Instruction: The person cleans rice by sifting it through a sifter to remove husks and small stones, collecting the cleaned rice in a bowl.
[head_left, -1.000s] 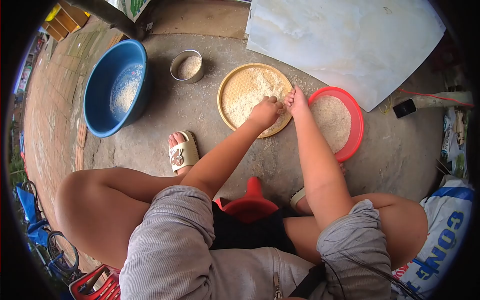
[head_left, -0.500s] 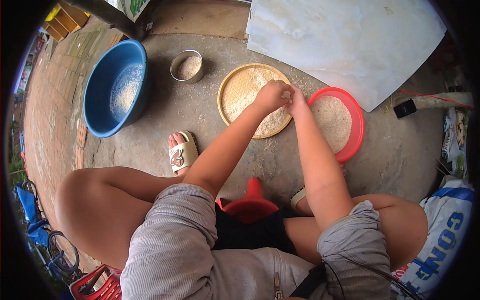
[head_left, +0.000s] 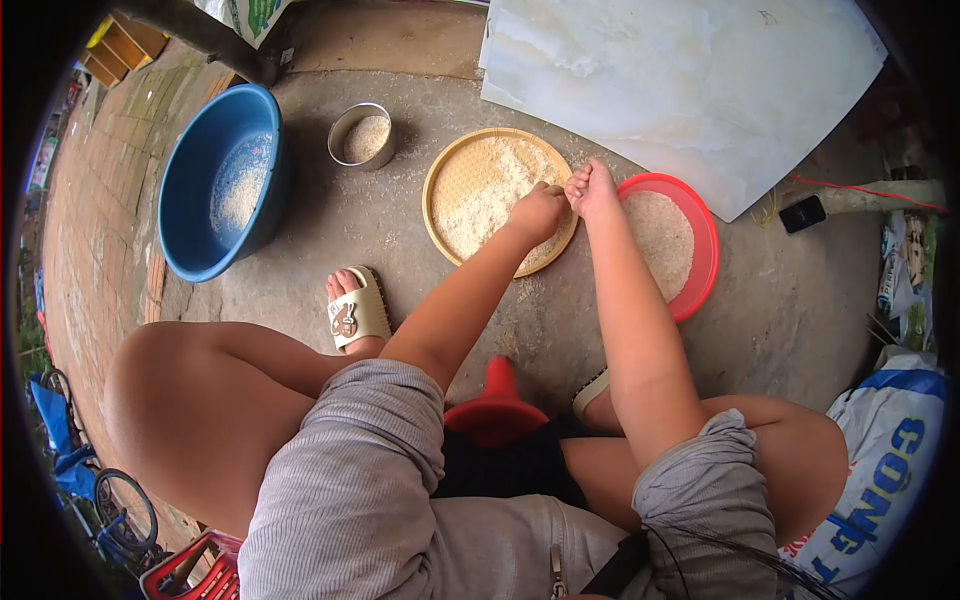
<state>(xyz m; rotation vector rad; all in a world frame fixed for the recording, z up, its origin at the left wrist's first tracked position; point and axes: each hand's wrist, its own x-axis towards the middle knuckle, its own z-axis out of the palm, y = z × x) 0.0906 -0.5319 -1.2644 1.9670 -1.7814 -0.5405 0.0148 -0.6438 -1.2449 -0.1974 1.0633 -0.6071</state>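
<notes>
A round woven bamboo tray (head_left: 440, 200) lies on the floor in front of me, with whitish rice grains (head_left: 478, 212) spread over it. My left hand (head_left: 540, 212) is over the right part of the tray, its fingers curled closed. Beside it, my right hand (head_left: 592, 188) forms a fist at the tray's right edge, close to the left fingers. Whatever either fist holds is hidden. Just right of the hands stands a red plastic basin (head_left: 708, 235) with pale grain (head_left: 660, 240) in it.
A blue tub (head_left: 180, 235) with some grain stands at the left. Near it is a metal bowl (head_left: 338, 140) of grain. A marbled sheet (head_left: 680, 90) lies at the back right, by a black phone-like object (head_left: 803, 214). A red stool (head_left: 495, 410) shows between my legs.
My hands were together over the tray's right side. Now they have drawn slightly apart, the left lower over the grain and the right raised in a fist. The view has shifted a little.
</notes>
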